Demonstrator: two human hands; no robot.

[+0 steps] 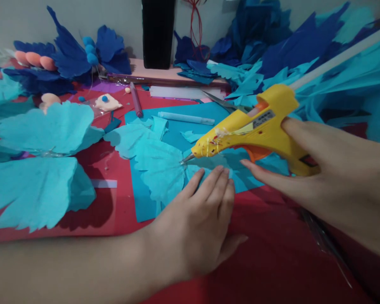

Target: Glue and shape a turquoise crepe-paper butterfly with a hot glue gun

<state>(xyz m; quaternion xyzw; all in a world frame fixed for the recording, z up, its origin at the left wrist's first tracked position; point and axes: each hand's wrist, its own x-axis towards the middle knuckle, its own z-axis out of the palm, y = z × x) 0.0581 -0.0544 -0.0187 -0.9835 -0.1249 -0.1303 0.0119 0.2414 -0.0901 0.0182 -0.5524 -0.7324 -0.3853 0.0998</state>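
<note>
My right hand (323,169) grips a yellow hot glue gun (253,126) with an orange trigger and a long white glue stick out of its back. The metal nozzle (187,158) meets the gathered edge of a turquoise crepe-paper piece (164,164), with clear glue visible there. My left hand (205,211) lies with fingers stretched flat on turquoise paper just below the nozzle, and its fingertips are close to the gun's tip. Under the pieces is a teal sheet (142,198). What is beneath my left palm is hidden.
Finished-looking turquoise paper wings (44,126) sit at left. A light-blue marker (186,118), a purple marker (135,99) and scissors (220,101) lie behind the work. Against the wall stands a black phone (158,33). Dark-blue paper shapes (69,50) and turquoise scraps (345,84) crowd the back.
</note>
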